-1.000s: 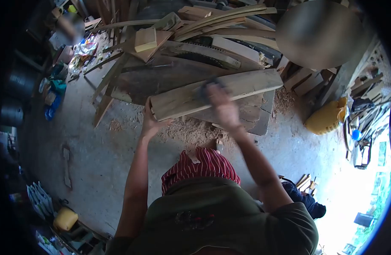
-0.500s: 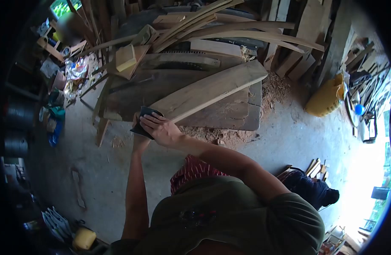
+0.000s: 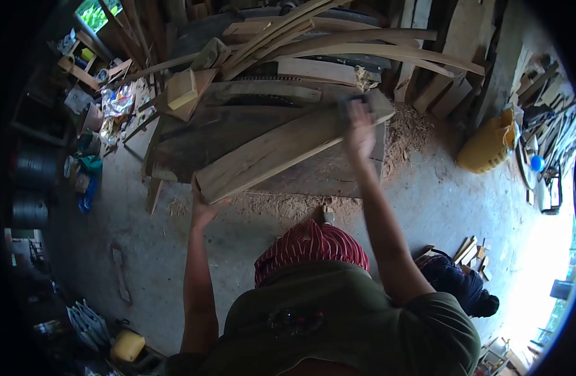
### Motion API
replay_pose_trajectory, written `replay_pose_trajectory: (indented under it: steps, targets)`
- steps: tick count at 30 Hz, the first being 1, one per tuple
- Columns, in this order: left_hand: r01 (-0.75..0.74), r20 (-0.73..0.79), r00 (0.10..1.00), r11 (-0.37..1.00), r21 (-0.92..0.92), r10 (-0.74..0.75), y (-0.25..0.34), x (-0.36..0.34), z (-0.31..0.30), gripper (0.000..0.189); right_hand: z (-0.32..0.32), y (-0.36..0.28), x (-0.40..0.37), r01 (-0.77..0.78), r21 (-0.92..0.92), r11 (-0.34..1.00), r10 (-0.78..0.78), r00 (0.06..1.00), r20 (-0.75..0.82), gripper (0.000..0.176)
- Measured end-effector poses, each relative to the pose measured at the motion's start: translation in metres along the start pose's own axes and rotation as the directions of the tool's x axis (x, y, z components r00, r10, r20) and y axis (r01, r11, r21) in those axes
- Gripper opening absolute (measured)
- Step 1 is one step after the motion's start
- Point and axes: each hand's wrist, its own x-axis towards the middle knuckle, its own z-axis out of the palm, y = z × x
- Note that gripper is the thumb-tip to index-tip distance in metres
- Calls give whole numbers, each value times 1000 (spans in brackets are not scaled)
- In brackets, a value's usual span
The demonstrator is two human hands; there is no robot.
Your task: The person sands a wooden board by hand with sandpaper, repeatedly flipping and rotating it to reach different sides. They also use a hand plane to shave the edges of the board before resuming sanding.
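A long, thick wooden board (image 3: 275, 150) lies slantwise across the dark worktable (image 3: 329, 177), its near end jutting past the table's front edge. My left hand (image 3: 205, 208) grips that near end from below, thumb along the side and fingers partly hidden. At the far right end, my right hand (image 3: 361, 133) presses a dark sheet of sandpaper (image 3: 352, 103) on the board's top face. Motion blurs the right fingers and the sheet.
Curved wooden strips (image 3: 363, 49) and a pale wood block (image 3: 182, 89) lie at the table's back. Wood shavings (image 3: 410, 135) cover the floor around it. A yellow sack (image 3: 488, 143) stands to the right. Dark drums (image 3: 34, 166) are at the left.
My right hand has slid with the sandpaper from the board's near end to its far right end. My left hand stays at the near end, now more exposed.
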Motion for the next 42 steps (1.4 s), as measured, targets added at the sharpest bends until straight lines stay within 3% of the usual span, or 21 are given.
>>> replay_pose_trajectory:
  steps: [1, 3, 7, 9, 10, 11, 12, 14, 16, 18, 20, 22, 24, 28, 30, 31, 34, 36, 38, 40, 42]
  targets:
    - [-30, -5, 1000, 997, 68, 30, -5, 1, -2, 114, 9, -24, -15, 25, 308, 951, -66, 990, 124, 51]
    - [23, 5, 1000, 996, 82, -23, 5, -1, 1, 115, -47, -93, -2, 271, 31, 962, -238, 778, 582, 55]
    - [146, 4, 989, 986, 80, -146, 20, 0, 3, 114, -30, 25, -1, 311, -126, 942, -245, 894, 374, 55]
    - [131, 0, 991, 986, 104, -131, 15, -1, -1, 116, -49, 72, 24, -114, -557, 823, 341, 883, 322, 48]
    - [105, 17, 994, 987, 121, -108, 12, -2, -2, 117, -74, 74, 41, -335, -382, 861, 454, 846, 281, 44]
    - [105, 0, 994, 987, 123, -106, 13, -4, -1, 117, -33, 150, 28, -523, -49, 851, 511, 802, 311, 42]
    - [65, -42, 998, 966, 252, -56, 13, -5, 2, 118, -22, 179, 22, -743, 184, 643, 680, 665, 308, 41]
    - [55, -118, 993, 927, 372, -11, 14, -14, 15, 119, -32, 165, 25, -703, 391, 594, 690, 695, 201, 49]
    - [103, -295, 955, 972, 213, -36, 16, -25, 27, 108, -33, 136, 31, -680, 689, 250, 787, 557, 264, 53]
    - [335, -353, 830, 893, -301, -431, -26, -31, 23, 92, -26, 118, 32, -586, 756, 293, 761, 621, 186, 56]
    - [265, -334, 807, 803, -533, -488, -9, -25, 43, 78, -14, 122, 26, -614, 780, 121, 788, 537, 301, 60]
    - [275, -405, 755, 810, -519, -516, 16, -15, 58, 68, 10, 144, 13, -608, 726, 322, 728, 649, 220, 64]
    - [289, -456, 693, 794, -535, -559, 14, -11, 55, 65, -42, 84, 43, -687, 656, 312, 741, 608, 285, 67]
    - [425, -379, 665, 743, -518, -644, 35, -20, 49, 63, -10, 135, 46, -547, 764, 343, 666, 715, 212, 69]
    - [482, -352, 671, 745, -462, -652, 65, -30, 45, 68, -47, 117, 69, -643, 461, 612, 589, 759, 277, 71]
    - [541, -307, 679, 738, -404, -666, 77, -34, 45, 72, -66, 103, 83, -724, 324, 609, 603, 688, 403, 76]
    - [722, -236, 624, 665, -192, -745, 90, -33, 32, 85, -59, 96, 102, -761, -14, 649, 706, 594, 386, 80]
    - [734, -305, 635, 678, -48, -709, 109, -21, 33, 85, -51, 84, 111, -693, -138, 707, 685, 626, 373, 79]
    - [718, -360, 671, 690, 96, -648, 107, -4, 37, 86, -31, 79, 116, -685, -85, 724, 653, 640, 406, 71]
    - [677, -486, 721, 654, 338, -494, 96, 13, 31, 87, -3, 87, 116, -486, 134, 864, 418, 839, 348, 60]
    - [691, -471, 716, 620, 372, -515, 96, 25, 22, 88, 2, 78, 122, -416, 87, 905, 375, 877, 300, 51]
